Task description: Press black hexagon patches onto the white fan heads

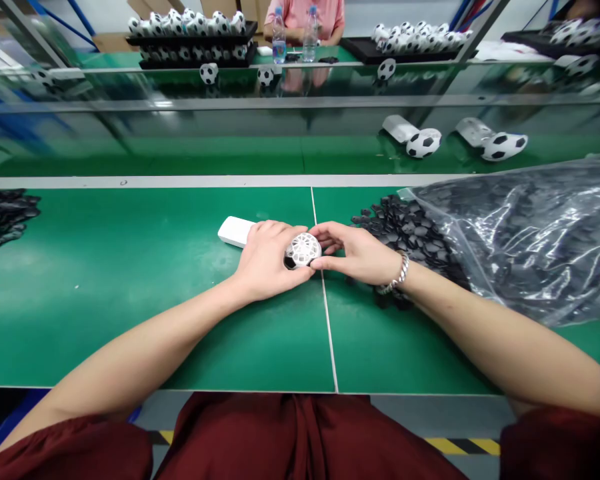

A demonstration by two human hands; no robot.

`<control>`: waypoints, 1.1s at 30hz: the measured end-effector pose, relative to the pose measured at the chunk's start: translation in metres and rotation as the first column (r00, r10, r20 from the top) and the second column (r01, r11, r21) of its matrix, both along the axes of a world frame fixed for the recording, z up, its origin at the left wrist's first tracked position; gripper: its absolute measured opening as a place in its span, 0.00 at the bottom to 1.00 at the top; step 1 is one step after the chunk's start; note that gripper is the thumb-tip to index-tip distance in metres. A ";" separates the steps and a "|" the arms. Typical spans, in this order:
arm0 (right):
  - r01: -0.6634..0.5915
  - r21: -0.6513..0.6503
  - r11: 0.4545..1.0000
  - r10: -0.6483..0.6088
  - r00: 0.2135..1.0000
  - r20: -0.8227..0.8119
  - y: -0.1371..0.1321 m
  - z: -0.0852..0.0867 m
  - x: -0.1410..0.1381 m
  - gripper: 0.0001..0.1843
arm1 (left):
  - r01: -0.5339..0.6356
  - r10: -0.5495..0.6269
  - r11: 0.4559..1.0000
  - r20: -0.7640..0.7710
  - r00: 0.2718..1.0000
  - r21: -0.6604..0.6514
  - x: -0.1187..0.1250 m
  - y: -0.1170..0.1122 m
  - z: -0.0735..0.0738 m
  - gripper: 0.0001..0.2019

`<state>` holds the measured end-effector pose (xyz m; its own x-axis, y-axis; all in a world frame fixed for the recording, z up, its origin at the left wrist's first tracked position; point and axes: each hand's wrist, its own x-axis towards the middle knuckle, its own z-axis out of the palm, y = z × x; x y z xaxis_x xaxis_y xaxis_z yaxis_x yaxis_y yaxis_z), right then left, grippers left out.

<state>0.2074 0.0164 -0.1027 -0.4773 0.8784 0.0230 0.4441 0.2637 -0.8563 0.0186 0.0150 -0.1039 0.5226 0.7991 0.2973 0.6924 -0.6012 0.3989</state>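
A white plastic piece with a soccer-ball head and a flat white handle lies low over the green table. My left hand is wrapped over it where handle and head meet, fingers closed around it. The head turns an openwork white face upward, and a black patch shows at its lower left. From the right, the thumb and fingertips of my right hand close on the head's edge; whether a small part sits between them is hidden. Just beyond that wrist spreads a pile of small black pieces.
A clear plastic bag of black pieces covers the right side. More black pieces lie far left. Two soccer-ball pieces with white handles lie on the green strip beyond the white rail. A person sits opposite, between black trays.
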 end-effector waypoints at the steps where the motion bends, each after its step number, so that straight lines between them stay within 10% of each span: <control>1: 0.003 -0.014 1.000 -0.003 1.000 -0.017 0.000 -0.001 -0.001 0.21 | 0.007 -0.007 1.000 0.006 1.000 0.002 0.000 0.000 0.000 0.25; 12: 0.047 0.157 0.986 -0.079 0.976 0.203 0.009 0.020 0.015 0.15 | 0.134 -0.135 0.990 -0.044 0.990 -0.034 -0.006 0.009 0.001 0.33; 19: 0.120 0.471 0.874 -0.425 0.660 0.620 0.030 0.022 0.054 0.07 | 0.193 -0.206 0.968 -0.068 0.976 -0.161 -0.009 0.002 0.006 0.30; 33: -0.184 0.405 0.896 -0.236 0.577 0.782 0.023 0.007 0.030 0.13 | 0.203 -0.216 0.963 -0.058 0.975 -0.176 -0.008 0.002 0.002 0.32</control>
<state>0.2370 0.0394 -0.0962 -0.4551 0.8904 -0.0067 0.8892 0.4548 0.0493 0.0106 0.0167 -0.1021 0.6993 0.7045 0.1211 0.5903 -0.6646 0.4581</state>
